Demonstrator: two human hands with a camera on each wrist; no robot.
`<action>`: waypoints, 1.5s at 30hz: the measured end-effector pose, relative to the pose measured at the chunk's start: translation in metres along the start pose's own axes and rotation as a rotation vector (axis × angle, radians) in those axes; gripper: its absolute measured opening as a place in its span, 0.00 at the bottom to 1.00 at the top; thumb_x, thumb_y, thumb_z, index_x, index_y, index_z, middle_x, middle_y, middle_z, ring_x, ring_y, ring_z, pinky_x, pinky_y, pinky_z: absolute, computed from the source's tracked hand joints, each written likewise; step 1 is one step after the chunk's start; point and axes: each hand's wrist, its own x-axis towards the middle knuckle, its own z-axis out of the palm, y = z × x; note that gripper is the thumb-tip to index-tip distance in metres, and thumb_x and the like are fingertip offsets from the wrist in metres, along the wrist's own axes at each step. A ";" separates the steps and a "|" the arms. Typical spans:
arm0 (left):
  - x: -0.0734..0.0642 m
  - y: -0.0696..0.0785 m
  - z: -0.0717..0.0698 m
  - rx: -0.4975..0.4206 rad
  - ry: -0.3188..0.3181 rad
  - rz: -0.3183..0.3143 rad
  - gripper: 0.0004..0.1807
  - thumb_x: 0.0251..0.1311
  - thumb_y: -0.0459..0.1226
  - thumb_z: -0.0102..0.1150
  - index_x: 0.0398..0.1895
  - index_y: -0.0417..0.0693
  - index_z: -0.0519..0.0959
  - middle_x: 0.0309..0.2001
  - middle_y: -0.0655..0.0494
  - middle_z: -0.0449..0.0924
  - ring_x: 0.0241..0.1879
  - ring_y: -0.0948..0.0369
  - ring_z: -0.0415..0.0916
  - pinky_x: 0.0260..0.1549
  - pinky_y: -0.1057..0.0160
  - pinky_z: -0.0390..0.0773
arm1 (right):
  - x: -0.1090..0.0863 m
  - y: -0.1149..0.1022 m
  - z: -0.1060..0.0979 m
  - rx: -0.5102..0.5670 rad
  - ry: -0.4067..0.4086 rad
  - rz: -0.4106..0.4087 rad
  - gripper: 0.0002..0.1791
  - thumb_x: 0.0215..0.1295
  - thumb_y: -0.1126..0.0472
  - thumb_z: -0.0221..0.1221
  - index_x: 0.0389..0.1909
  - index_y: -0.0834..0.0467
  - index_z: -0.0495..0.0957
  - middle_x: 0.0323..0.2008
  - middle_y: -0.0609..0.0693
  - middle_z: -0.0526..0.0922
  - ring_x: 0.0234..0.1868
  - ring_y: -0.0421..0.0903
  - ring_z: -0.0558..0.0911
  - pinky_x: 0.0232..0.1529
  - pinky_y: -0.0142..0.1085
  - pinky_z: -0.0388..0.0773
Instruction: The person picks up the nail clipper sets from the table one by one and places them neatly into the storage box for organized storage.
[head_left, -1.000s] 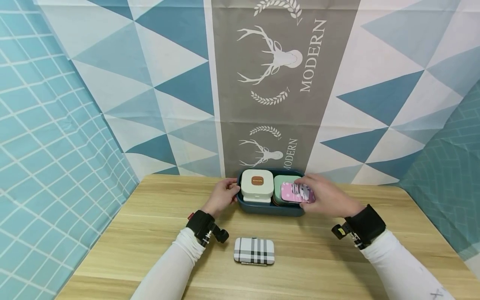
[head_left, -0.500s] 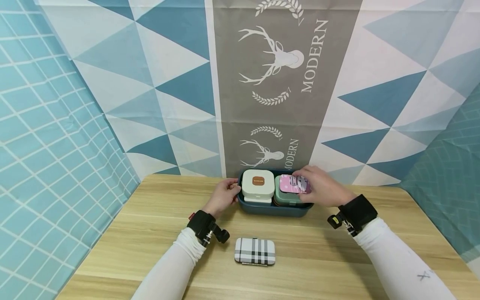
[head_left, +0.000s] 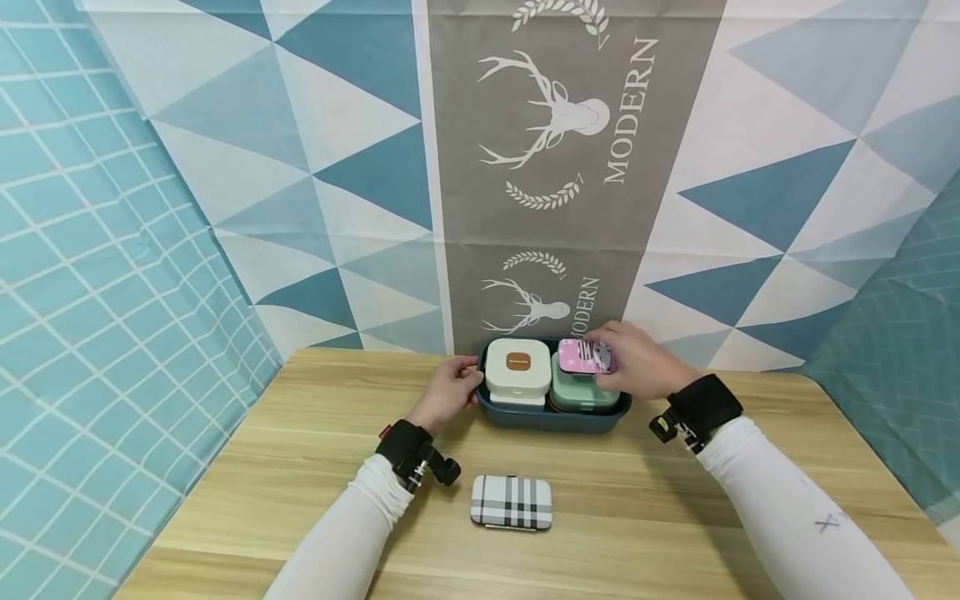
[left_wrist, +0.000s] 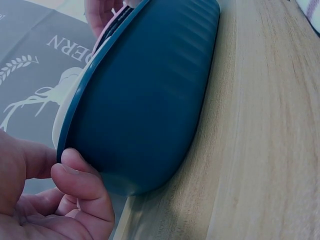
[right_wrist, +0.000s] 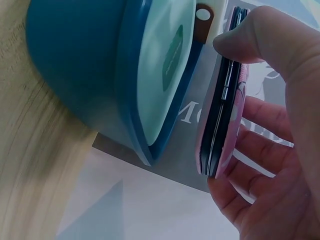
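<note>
At the back of the table stands a dark blue bin [head_left: 555,419]. My left hand [head_left: 447,392] pinches its left rim between thumb and curled fingers, seen close up in the left wrist view. My right hand [head_left: 637,360] grips a slim pink hinged case [head_left: 581,356] with a cartoon print, thumb on one edge and fingers on the other. The right wrist view shows the pink case edge-on and closed, held apart from the bin. Below it in the bin lies a mint green box [head_left: 585,392]. Left of that sits a cream box [head_left: 517,367] with a brown label.
A black, grey and white plaid hinged case [head_left: 512,502] lies closed on the wooden table [head_left: 360,375], in front of the bin. A patterned cloth wall [head_left: 525,217] rises right behind the bin. Tiled-pattern cloth hangs at both sides.
My right hand has carried the pink case back and slightly left, from the front of the mint green box to over its rear part. My left hand stays at the bin's rim.
</note>
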 end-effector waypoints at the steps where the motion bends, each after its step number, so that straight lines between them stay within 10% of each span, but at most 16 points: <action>1: 0.000 0.000 0.000 -0.002 -0.001 0.000 0.23 0.79 0.29 0.53 0.73 0.27 0.69 0.35 0.52 0.73 0.23 0.62 0.71 0.23 0.66 0.72 | 0.001 0.000 0.000 -0.001 -0.004 0.006 0.36 0.57 0.60 0.74 0.67 0.67 0.78 0.58 0.63 0.80 0.56 0.58 0.77 0.61 0.55 0.75; 45: -0.003 0.001 0.001 -0.005 -0.003 0.009 0.23 0.79 0.28 0.52 0.72 0.25 0.68 0.34 0.50 0.74 0.22 0.62 0.71 0.21 0.69 0.72 | 0.026 0.017 0.017 -0.023 -0.076 0.026 0.37 0.56 0.59 0.70 0.68 0.67 0.77 0.59 0.65 0.79 0.60 0.61 0.77 0.63 0.56 0.75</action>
